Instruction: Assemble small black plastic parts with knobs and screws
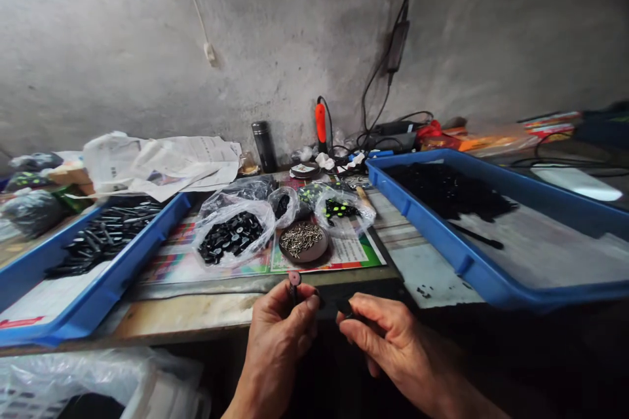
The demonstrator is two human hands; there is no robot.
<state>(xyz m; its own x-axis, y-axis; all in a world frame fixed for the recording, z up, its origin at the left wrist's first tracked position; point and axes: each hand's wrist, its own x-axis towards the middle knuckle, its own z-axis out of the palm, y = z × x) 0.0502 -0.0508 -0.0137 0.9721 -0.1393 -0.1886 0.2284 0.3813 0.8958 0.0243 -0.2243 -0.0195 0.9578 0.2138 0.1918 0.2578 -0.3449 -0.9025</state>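
Note:
My left hand [282,334] is closed around a small dark stick-like part with a round end [295,278] that points up from the fingers. To its right, my right hand [388,334] pinches a small black piece [345,308], mostly hidden by the fingertips. Both hands are in front of the table edge, a short gap between them. Just beyond them stands a round dish of small metal pins or screws [301,240]. Left of the dish lies an open clear bag of black round-headed parts [230,237]; right of it, a bag of black and yellow-green pieces [339,208].
A blue tray [73,321] at left holds long black parts. Another blue tray [417,209] at right holds black pieces on white lining. Behind are papers [187,160], a dark flask [264,147] and an orange-handled tool [321,124]. A white basket [162,393] stands below left.

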